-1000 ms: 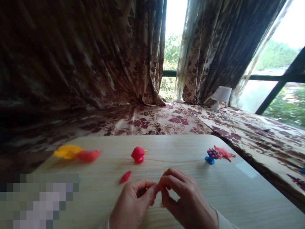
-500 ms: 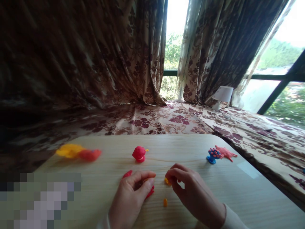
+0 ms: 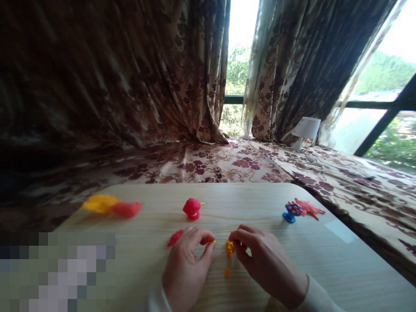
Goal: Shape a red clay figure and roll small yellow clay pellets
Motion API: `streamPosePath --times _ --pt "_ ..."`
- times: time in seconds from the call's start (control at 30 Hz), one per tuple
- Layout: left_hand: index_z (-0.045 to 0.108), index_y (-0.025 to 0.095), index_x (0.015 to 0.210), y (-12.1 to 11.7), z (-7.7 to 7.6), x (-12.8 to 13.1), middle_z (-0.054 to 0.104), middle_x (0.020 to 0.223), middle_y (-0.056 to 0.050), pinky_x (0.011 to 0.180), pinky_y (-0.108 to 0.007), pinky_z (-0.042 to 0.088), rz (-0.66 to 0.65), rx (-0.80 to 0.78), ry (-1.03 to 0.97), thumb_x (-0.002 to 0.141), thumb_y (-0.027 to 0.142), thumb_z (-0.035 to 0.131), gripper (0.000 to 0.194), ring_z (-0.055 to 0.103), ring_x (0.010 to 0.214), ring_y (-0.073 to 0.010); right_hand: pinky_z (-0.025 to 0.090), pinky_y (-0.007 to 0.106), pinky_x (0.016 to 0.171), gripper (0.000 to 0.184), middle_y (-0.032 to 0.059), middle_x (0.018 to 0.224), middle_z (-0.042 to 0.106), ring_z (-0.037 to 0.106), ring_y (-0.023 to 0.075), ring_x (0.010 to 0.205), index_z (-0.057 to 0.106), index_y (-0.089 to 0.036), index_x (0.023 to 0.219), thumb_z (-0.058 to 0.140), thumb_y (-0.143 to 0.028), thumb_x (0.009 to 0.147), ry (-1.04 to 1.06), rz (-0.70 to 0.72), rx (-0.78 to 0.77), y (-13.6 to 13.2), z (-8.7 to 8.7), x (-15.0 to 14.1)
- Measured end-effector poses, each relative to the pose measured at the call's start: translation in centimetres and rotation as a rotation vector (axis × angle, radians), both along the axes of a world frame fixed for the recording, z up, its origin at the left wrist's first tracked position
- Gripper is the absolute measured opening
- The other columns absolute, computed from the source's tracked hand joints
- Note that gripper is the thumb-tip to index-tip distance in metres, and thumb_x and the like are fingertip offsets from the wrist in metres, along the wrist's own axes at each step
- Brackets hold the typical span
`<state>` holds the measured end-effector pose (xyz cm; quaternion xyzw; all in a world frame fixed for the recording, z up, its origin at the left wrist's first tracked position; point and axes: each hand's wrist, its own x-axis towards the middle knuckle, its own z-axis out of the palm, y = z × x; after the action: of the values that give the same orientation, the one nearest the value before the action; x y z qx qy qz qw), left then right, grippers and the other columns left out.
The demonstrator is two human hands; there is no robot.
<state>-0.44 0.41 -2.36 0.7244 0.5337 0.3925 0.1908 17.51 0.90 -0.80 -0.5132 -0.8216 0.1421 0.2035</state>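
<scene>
Both hands rest low on a pale wooden table (image 3: pixel 325 268). My left hand (image 3: pixel 186 268) is curled, its fingertips pinching a red piece of clay with a bit of orange at the tip. My right hand (image 3: pixel 266 264) pinches a small orange clay piece (image 3: pixel 229 248) just beside the left fingertips. A second orange bit (image 3: pixel 226 272) lies on the table between the hands. A red leaf-shaped clay piece (image 3: pixel 174 238) lies just left of my left hand. A red clay figure with a yellow beak (image 3: pixel 192 208) stands farther back.
A yellow and red clay lump (image 3: pixel 110 206) lies at the table's far left. A blue spotted clay figure (image 3: pixel 291 211) and a pink clay shape (image 3: pixel 310 208) sit at the right. Behind are a floral-covered seat (image 3: pixel 234 162), curtains, a small white lamp (image 3: pixel 304 130) and a window.
The hands, joined a second ago, parted and have come close again. The right hand now pinches the orange piece beside the left fingertips. The camera shifted slightly.
</scene>
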Motion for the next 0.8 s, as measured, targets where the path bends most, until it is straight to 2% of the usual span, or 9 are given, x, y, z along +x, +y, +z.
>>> streamPosePath --times 0.2,0.33,0.63,0.8 --pt "0.066 0.019 0.077 0.17 -0.04 -0.09 0.065 0.082 -0.005 0.077 -0.038 0.046 -0.078 0.054 0.137 0.075 0.007 0.052 0.019 0.058 0.083 -0.0213 0.034 0.023 0.057 0.017 0.0017 0.078 0.06 0.058 0.0143 0.068 0.062 -0.021 0.078 0.047 -0.017 0.086 -0.148 -0.038 0.014 -0.21 -0.27 -0.22" --pt "0.068 0.018 0.083 0.18 -0.02 -0.04 0.063 0.088 -0.007 0.08 -0.039 0.046 -0.08 0.081 0.124 0.076 0.008 0.052 0.021 0.056 0.088 -0.0223 0.034 0.024 0.056 0.017 0.0017 0.077 0.06 0.058 0.0152 0.067 0.06 -0.02 0.076 0.048 -0.015 0.086 -0.184 -0.058 0.018 -0.17 -0.31 -0.47" --pt "0.066 0.018 0.101 0.09 -0.5 0.09 0.064 0.098 -0.009 0.085 -0.042 0.045 -0.104 0.096 0.124 0.076 0.008 0.055 0.03 0.055 0.096 -0.024 0.038 0.023 0.061 0.011 -0.0008 0.076 0.06 0.057 0.0136 0.067 0.057 -0.021 0.079 0.05 -0.013 0.085 0.029 -0.02 0.087 -0.22 -0.23 -0.45" --pt "0.066 0.018 0.099 0.02 -0.37 0.48 0.067 0.089 -0.008 0.083 -0.043 0.046 -0.158 0.097 0.042 0.079 0.017 0.058 0.022 0.056 0.091 -0.0237 0.04 0.022 0.062 0.012 -0.0018 0.074 0.062 0.057 0.0128 0.066 0.056 -0.021 0.079 0.051 -0.012 0.084 0.173 0.006 0.059 -0.32 -0.25 -0.74"
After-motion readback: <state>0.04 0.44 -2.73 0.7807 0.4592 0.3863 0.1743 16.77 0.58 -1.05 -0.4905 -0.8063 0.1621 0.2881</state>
